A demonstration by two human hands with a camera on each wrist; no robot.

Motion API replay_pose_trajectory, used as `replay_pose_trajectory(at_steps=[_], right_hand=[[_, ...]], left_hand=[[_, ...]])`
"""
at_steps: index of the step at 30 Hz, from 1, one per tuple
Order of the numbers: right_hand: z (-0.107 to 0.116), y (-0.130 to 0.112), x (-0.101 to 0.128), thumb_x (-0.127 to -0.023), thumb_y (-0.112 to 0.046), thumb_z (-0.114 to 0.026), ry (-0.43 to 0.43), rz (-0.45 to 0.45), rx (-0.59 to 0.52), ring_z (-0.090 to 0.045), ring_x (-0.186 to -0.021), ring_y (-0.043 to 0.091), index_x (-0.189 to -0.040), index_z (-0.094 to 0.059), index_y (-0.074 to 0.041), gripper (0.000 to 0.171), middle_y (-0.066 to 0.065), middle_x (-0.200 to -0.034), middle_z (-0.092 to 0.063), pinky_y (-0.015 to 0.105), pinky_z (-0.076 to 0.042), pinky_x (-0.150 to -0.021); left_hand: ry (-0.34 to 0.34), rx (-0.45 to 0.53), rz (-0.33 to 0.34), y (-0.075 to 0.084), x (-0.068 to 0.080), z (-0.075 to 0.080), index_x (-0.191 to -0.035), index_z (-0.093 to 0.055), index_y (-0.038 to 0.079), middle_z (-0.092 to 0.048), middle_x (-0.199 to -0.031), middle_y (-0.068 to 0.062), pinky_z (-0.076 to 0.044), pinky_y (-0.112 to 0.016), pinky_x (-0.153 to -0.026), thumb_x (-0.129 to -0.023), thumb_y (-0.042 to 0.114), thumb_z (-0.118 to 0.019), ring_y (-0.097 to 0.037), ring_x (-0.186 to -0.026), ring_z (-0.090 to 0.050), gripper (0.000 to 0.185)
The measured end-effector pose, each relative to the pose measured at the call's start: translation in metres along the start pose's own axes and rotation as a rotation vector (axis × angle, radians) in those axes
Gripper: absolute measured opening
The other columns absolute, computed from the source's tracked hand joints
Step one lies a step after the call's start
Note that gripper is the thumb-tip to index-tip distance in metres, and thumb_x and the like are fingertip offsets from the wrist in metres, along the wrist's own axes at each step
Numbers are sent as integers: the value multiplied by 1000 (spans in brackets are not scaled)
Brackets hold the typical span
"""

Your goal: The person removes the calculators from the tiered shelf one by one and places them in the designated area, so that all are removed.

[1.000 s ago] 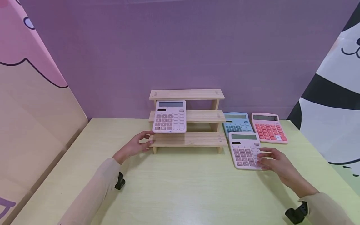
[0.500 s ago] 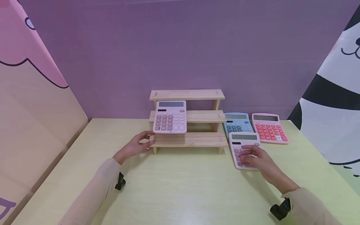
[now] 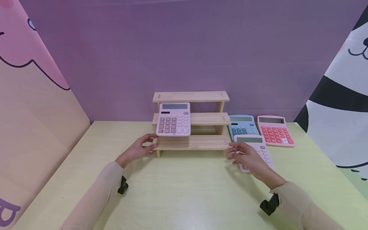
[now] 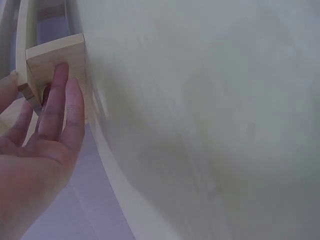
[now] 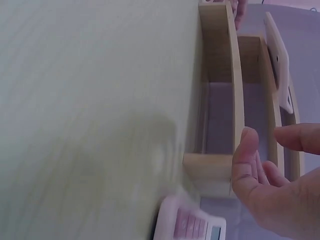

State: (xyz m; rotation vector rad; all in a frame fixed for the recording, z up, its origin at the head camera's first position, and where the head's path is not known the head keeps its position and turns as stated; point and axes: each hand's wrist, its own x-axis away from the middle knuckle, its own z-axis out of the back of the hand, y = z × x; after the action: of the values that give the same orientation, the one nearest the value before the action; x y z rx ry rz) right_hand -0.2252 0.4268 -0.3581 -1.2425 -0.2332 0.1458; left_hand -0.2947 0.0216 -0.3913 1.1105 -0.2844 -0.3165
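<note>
While left hand (image 3: 140, 149) rests straight fingers on left end of lowest step of wooden stepped shelf (image 3: 198, 118), right hand (image 3: 245, 157) hovers open, holding nothing, near shelf's right end, over pale pink calculator (image 3: 260, 149) lying on counter (image 3: 184, 195). One pink calculator (image 3: 173, 119) already leans on shelf. Blue calculator (image 3: 242, 125) and coral calculator (image 3: 274, 130) lie flat beside shelf, so three seem left.
</note>
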Motion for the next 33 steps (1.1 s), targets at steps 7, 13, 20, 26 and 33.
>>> replay_pose_trajectory(at_steps=[7, 13, 20, 26, 33], right_hand=[[-18, -11, -12, -89, -3, -53, -29, 31, -47, -61, -90, 14, -132, -32, 6, 49, 19, -115, -51, 29, -54, -75], [-35, -19, -23, -89, -2, -51, -62, 43, -89, -60, -92, 20, -131, -34, 5, 46, 27, -119, -46, 30, -53, -77], [-52, -23, -38, -89, -1, -51, -75, 53, -112, -61, -94, 21, -131, -35, 5, 45, 27, -120, -48, 34, -54, -81], [-65, -28, -47, -89, -1, -51, -80, 75, -144, -61, -98, 26, -131, -36, 6, 45, 29, -122, -48, 40, -53, -84], [-77, -37, -58, -88, 1, -52, -74, 53, -164, -62, -97, 21, -130, -39, 4, 44, 25, -121, -50, 39, -53, -85]], left_hand=[[-1, 4, -1, -1, -2, 0, -137, -36, 13, -39, -127, -17, -55, -36, -83, -92, 22, -55, -28, -104, -53, 50], [4, 9, -3, -1, -2, 0, -137, -36, 12, -39, -126, -17, -55, -36, -83, -92, 21, -55, -28, -104, -53, 50], [-2, -1, -1, 0, -2, 0, -138, -35, 13, -38, -128, -17, -55, -36, -84, -93, 21, -54, -30, -107, -52, 49], [-1, 9, 3, -1, -2, 0, -137, -36, 13, -38, -127, -17, -55, -36, -83, -92, 21, -55, -29, -105, -52, 49], [1, 13, 1, -2, -2, 0, -137, -36, 13, -39, -127, -17, -55, -36, -83, -92, 21, -55, -28, -102, -54, 49]])
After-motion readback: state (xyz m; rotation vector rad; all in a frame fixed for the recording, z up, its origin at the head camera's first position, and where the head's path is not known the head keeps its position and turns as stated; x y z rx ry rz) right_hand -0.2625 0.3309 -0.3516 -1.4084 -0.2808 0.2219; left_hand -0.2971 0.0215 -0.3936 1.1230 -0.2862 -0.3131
